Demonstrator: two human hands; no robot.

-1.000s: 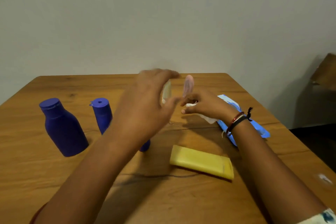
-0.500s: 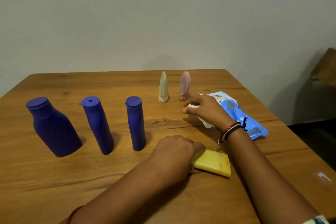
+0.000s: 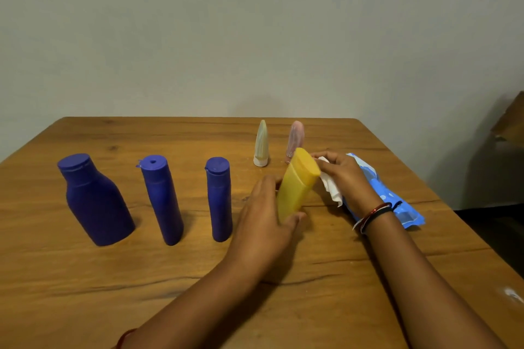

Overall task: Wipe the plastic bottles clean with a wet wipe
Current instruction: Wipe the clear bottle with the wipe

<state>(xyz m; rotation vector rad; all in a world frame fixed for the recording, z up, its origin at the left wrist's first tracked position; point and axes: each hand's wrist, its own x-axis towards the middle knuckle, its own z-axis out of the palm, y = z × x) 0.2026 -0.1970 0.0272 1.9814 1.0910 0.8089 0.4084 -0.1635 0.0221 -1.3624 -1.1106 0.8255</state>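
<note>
Now the left hand is gripping the yellow bottle, thumb curled under its lower end and fingers wrapped behind it, and is holding it tilted up off the table. Half a second ago that bottle was lying flat on the wood with the hand just closing over it; a second ago the hand was up at the two small tubes. So the pick-up is done, and the next bottle is being brought to the cloth.

Just beside it, the right hand is pinching the wet wipe between thumb and fingers, the white cloth bunching under the palm and touching the bottle's upper end near the cap. This hand is sitting over the same spot as before, so it looks as though the bottle is coming to the wipe and not the other way round. I judge that wiping of the yellow bottle is about to begin.

Behind the right wrist, the blue wipes packet is lying on the table. Off to the left, three blue bottles are standing upright in a row, well apart from the hands. Farther back, a cream tube and a pink tube are standing on their caps near the far edge.
</note>
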